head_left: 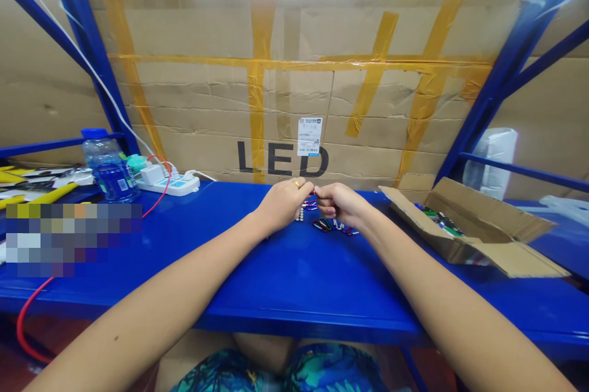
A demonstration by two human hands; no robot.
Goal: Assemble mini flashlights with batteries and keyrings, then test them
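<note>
My left hand (283, 203) and my right hand (343, 203) meet over the middle of the blue shelf top (257, 269), both with fingers pinched together. Between the fingertips sits a small red clip (313, 193), gripped from both sides. A ring shows on a finger of the left hand. Just below and between the hands lies a small heap of coloured clips (329, 224) in red, blue and green, with a few small silver pieces (301, 215) beside the left hand.
An open cardboard box (478, 238) with more small coloured items lies to the right. At the left stand a water bottle (108, 168) and a white power strip (168, 182) with a red cable. A taped cardboard sheet marked LED (280, 91) backs the shelf.
</note>
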